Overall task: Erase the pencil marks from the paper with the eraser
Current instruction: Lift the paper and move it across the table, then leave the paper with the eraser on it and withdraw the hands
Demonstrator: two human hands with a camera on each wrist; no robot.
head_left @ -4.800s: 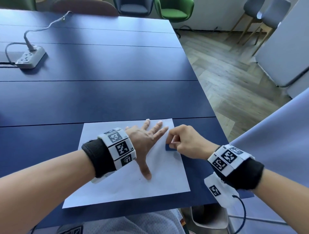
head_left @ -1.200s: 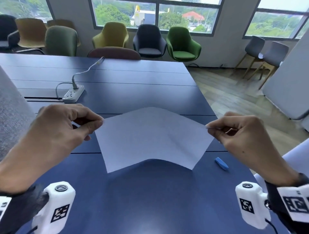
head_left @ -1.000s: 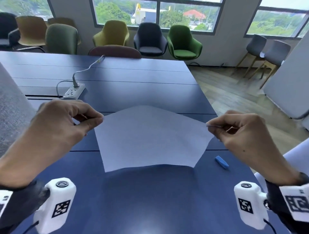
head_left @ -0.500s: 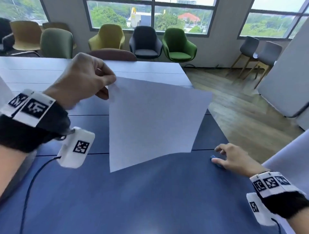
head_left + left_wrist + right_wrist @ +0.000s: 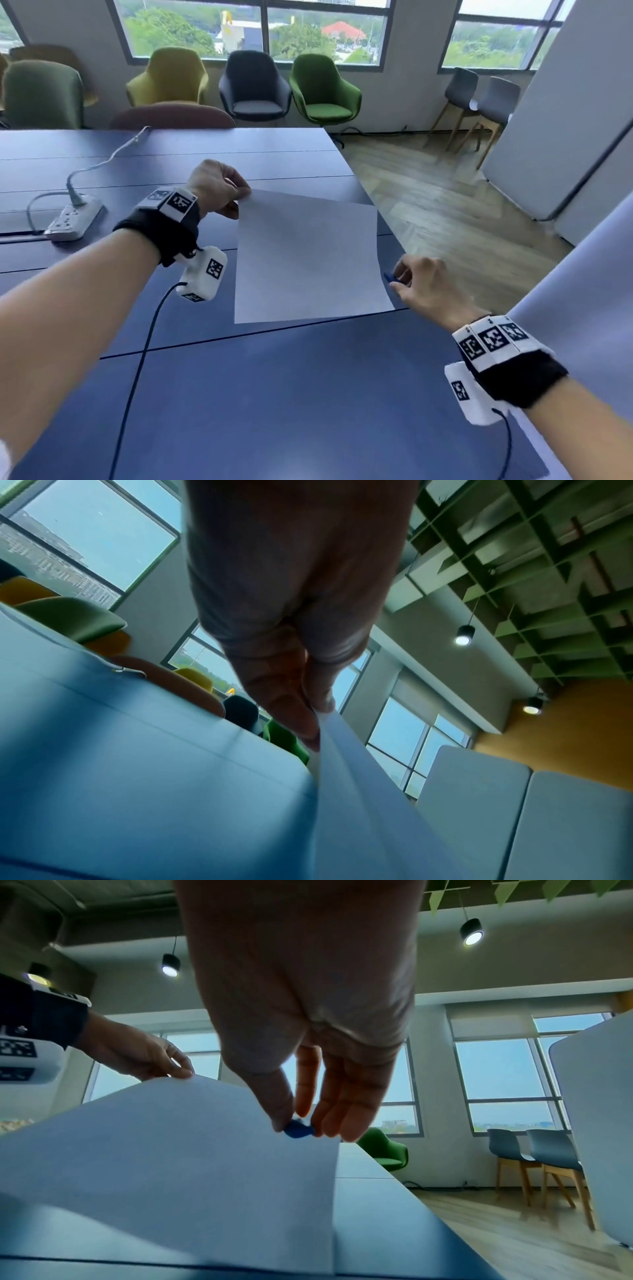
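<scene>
A white sheet of paper (image 5: 305,260) slants over the dark blue table (image 5: 308,394), its near edge down on the tabletop and its far left corner raised. My left hand (image 5: 219,188) pinches that corner between thumb and forefinger; in the left wrist view the paper (image 5: 359,804) runs down from the fingertips (image 5: 308,729). Just off the sheet's right edge, my right hand (image 5: 419,286) pinches the small blue eraser (image 5: 390,277). The right wrist view shows the eraser (image 5: 299,1130) held between thumb and fingers beside the paper (image 5: 171,1150). No pencil marks are visible on the sheet.
A white power strip (image 5: 73,219) with its cable lies at the far left of the table. The table's right edge (image 5: 387,236) runs close to my right hand, with wooden floor beyond. Chairs (image 5: 322,90) line the window wall, and a grey partition (image 5: 565,120) stands at right.
My left hand has lowered the sheet toward the table, so its near edge now rests down. My right hand, which was reaching onto the eraser on the table, now holds it pinched.
</scene>
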